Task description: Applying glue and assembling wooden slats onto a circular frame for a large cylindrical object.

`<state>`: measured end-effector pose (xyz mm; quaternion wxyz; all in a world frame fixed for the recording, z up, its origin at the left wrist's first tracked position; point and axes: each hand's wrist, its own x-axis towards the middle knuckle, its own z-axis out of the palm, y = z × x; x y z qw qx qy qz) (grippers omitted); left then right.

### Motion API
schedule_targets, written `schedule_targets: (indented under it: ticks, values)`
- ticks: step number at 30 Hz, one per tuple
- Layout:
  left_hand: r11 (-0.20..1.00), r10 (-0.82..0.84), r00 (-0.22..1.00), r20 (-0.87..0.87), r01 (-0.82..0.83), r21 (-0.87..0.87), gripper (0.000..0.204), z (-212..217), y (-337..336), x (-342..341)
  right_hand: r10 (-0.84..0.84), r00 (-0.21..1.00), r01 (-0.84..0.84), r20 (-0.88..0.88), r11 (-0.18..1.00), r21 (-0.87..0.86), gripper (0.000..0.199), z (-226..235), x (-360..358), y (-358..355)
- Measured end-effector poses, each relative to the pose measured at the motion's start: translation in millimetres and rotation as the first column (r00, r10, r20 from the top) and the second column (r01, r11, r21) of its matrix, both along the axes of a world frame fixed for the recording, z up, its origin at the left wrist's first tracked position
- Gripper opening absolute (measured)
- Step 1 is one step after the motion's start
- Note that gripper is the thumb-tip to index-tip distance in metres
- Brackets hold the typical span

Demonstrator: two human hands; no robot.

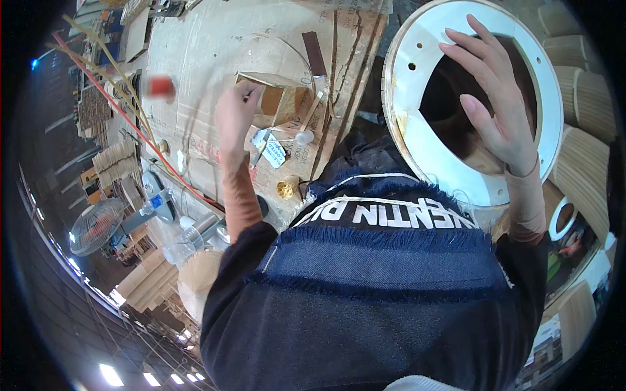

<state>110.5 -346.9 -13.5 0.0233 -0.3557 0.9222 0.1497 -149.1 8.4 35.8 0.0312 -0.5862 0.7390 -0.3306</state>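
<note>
My left hand [236, 117] is at the near-left edge of a small brown box [297, 103] on the cardboard-covered table. Its fingers are curled together, and whatever lies between them is hidden. My right hand [499, 98] has its fingers spread over a large round piece with a white ring-shaped face [548, 91]. That ring has small holes and a wide dark opening, with a tan smear on its left side. Just below the box lie a blue and white printed piece [268, 148] and a small white cap-like item [304, 137].
A dark brown strip [313, 54] lies beyond the box. A small yellow-stained cup [287, 188] stands near the table's close edge. A blurred red object [160, 86], an orange hose [147, 140] and a fan [98, 225] are at left. Curved wooden shells [580, 98] are stacked at right.
</note>
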Motion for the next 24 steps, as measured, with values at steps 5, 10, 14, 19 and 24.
schedule_targets:
  ticks: [5, 10, 14, 19, 24]
  values:
    - [0.926, -0.032, 0.892, -0.45, 0.197, 0.324, 0.01, 41.6, 96.2, -29.8, 0.023, 1.0, -0.024, 0.018, 0.998, 0.051, 0.045, 4.5, 6.5, -5.7]
    - [0.827, -0.166, 0.838, -0.52, 0.406, 0.389, 0.011, 35.4, 157.1, -60.8, 0.06, 0.998, -0.059, 0.019, 0.998, -0.016, 0.044, 10.7, 8.0, -11.7]
    - [0.853, -0.232, 0.79, -0.567, 0.446, 0.272, 0.015, 26.0, 166.7, -67.0, 0.112, 0.994, -0.107, 0.013, 0.975, -0.197, 0.044, -5.1, 2.6, -10.0]
    - [0.874, -0.342, 0.718, -0.607, 0.481, 0.076, 0.019, 13.4, 166.6, -62.9, 0.365, 0.926, -0.302, -0.098, 0.561, -0.77, 0.044, -55.7, -13.3, -55.6]
    - [0.86, -0.367, 0.668, -0.648, 0.509, 0.038, 0.025, 10.7, 169.3, -59.5, 0.368, 0.899, -0.324, -0.237, 0.195, -0.926, 0.043, -60.9, -15.0, -74.2]
